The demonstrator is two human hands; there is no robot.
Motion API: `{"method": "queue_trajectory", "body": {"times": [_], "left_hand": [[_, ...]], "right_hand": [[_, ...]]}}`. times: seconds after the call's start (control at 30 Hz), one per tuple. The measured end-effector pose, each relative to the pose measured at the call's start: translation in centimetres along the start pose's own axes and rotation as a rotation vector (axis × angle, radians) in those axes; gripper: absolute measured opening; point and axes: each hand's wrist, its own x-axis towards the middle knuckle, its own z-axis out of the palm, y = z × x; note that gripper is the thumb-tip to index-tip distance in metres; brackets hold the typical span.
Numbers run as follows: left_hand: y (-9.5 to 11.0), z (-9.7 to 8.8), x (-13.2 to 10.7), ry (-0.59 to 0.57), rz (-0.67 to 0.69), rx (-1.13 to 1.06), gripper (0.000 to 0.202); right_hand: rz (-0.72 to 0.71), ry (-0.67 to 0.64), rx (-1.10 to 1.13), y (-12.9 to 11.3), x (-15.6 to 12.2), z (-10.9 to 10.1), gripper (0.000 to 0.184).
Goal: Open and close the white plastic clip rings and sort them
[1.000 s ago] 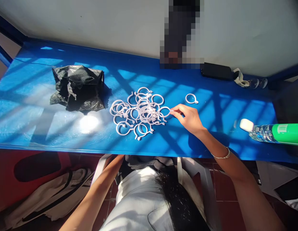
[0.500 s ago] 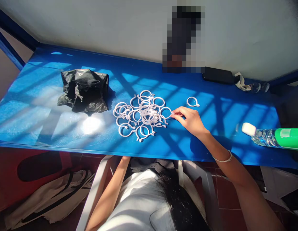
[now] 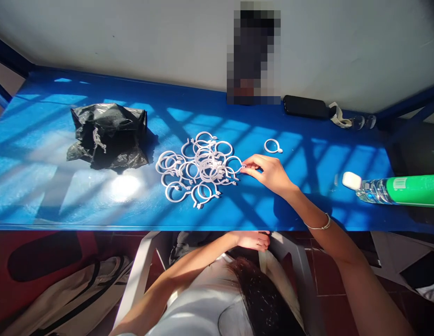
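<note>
My right hand (image 3: 266, 172) pinches a white curtain ring (image 3: 227, 158) by its small tab, between thumb and fingertips. This ring lies at the right side of a loose pile of white curtain rings (image 3: 191, 187), several of them overlapping, on the blue table (image 3: 238, 212). A single curtain ring (image 3: 265, 145) lies apart, just beyond my right hand. My left hand (image 3: 252, 241) is below the table's near edge, over my lap, with its fingers curled closed. Whether anything is inside those fingers is hidden.
A crumpled black plastic bag (image 3: 133, 130) sits left of the pile. Along the back wall lie a black phone (image 3: 304, 107), a pale strap (image 3: 339, 116) and glasses (image 3: 363, 122). A bottle with a green label (image 3: 409, 189) lies at the right.
My left hand has come into sight from under the table edge, moving right across my lap. My right hand keeps its pinch on the ring. The whole view has shifted slightly.
</note>
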Motion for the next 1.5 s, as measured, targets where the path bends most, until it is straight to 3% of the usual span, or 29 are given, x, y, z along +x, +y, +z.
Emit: {"method": "queue_trajectory", "body": {"times": [0.03, 0.1, 0.17, 0.2, 0.43, 0.83, 1.13, 1.5], "left_hand": [[0.2, 0.5, 0.6, 0.055, 0.009, 0.118, 0.037], [0.1, 1.1, 1.3, -0.020, 0.007, 0.224, 0.025], [-0.3, 1.1, 1.6, -0.247, 0.014, 0.095, 0.017], [-0.6, 0.9, 1.6, -0.340, 0.022, 0.010, 0.024], [-1.9, -0.1, 2.6, -0.501, 0.075, -0.309, 0.044], [-2.4, 0.4, 3.0, -0.444, 0.098, -0.416, 0.037], [-2.4, 0.2, 2.5, -0.432, 0.174, -0.423, 0.036], [-3.5, 0.3, 3.1, -0.434, 0.213, -0.362, 0.038]], "right_hand": [[-0.007, -0.001, 0.002, 0.0, 0.0, 0.0, 0.024], [-0.029, 0.001, 0.000, 0.1, 0.0, 0.0, 0.027], [-0.055, 0.008, 0.001, 0.3, 0.0, 0.0, 0.028], [-0.065, 0.011, 0.003, 0.3, 0.0, 0.0, 0.028], [-0.094, 0.030, -0.052, 0.5, 0.1, 0.0, 0.026], [-0.082, 0.112, -0.170, 0.2, 0.2, 0.1, 0.022], [-0.061, 0.102, -0.208, 0.2, 0.0, 0.3, 0.019], [-0.083, 0.107, -0.134, 0.1, 0.1, 0.1, 0.020]]}}
